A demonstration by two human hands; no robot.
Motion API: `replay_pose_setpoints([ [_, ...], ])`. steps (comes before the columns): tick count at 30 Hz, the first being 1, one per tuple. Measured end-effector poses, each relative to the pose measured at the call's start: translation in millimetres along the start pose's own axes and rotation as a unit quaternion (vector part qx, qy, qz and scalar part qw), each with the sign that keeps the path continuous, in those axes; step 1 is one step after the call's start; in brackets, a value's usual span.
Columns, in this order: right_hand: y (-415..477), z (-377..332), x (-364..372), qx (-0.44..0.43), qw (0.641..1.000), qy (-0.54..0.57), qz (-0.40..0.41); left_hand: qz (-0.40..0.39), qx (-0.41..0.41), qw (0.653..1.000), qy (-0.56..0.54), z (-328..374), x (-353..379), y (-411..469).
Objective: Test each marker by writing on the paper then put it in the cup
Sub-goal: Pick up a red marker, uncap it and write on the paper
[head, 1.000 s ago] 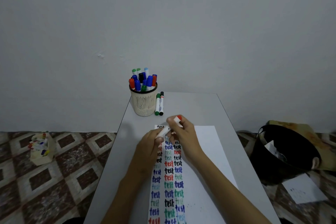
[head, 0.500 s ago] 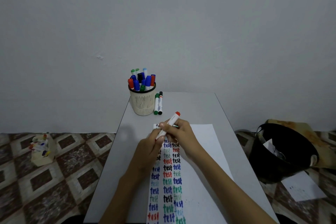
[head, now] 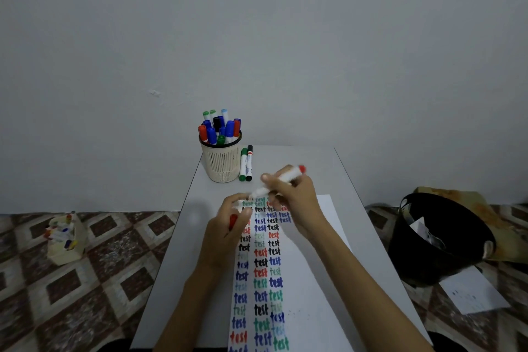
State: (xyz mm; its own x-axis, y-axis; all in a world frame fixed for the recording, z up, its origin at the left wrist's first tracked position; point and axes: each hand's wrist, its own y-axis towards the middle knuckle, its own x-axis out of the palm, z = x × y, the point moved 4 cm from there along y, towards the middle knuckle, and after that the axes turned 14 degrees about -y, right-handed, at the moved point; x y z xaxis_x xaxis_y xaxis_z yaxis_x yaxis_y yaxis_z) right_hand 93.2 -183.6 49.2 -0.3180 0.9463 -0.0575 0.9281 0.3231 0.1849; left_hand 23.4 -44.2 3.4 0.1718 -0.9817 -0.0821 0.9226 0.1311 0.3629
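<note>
Marker in use: one marker (head: 281, 180) with a round white barrel and a red butt end. It slants with the red end up and its writing end over the far left corner of the paper (head: 317, 266). The tip is blurred, so I cannot tell whether it touches.
Right grip: the right hand (head: 297, 203) has its fingers curled round the barrel, grasping it.
Left grip: the left hand (head: 225, 231) rests at the paper's left edge, clenched round a small red cap (head: 233, 220).
Paper: one flat white sheet with three columns of "test" in red, blue, green and black.
Cup: one cream cup (head: 221, 164) of plastic mesh with a dark rim stands at the far left corner of the tabletop (head: 300, 160). It holds roughly a dozen capped markers, too crowded for an exact count.
Loose markers: two, a green marker (head: 243, 164) and a black marker (head: 249, 163), lie side by side just right of the cup.
Tabletop: smooth, pale grey.
</note>
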Motion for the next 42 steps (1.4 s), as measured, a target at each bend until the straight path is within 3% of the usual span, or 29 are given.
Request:
replay_pose_setpoints([
  [4, -0.4, 11.3, -28.8, 0.027, 0.995, 0.068, 0.074, 0.007, -0.034, 0.999, 0.006, -7.0, -1.7, 1.7],
  [12, -11.4, 46.7, -34.8, 0.085, 0.995, 0.001, 0.046, -0.007, -0.048, 0.997, 0.059, -12.8, 0.0, 3.3],
  [18, -14.1, 50.5, -29.7, 0.066, 0.991, -0.106, 0.050, 0.006, -0.052, 0.998, 0.041, -12.1, 0.4, 3.8],
  [42, -10.8, 56.2, -27.4, 0.042, 0.984, -0.169, 0.040, -0.002, -0.041, 0.996, 0.076, -22.1, -3.2, 6.5],
])
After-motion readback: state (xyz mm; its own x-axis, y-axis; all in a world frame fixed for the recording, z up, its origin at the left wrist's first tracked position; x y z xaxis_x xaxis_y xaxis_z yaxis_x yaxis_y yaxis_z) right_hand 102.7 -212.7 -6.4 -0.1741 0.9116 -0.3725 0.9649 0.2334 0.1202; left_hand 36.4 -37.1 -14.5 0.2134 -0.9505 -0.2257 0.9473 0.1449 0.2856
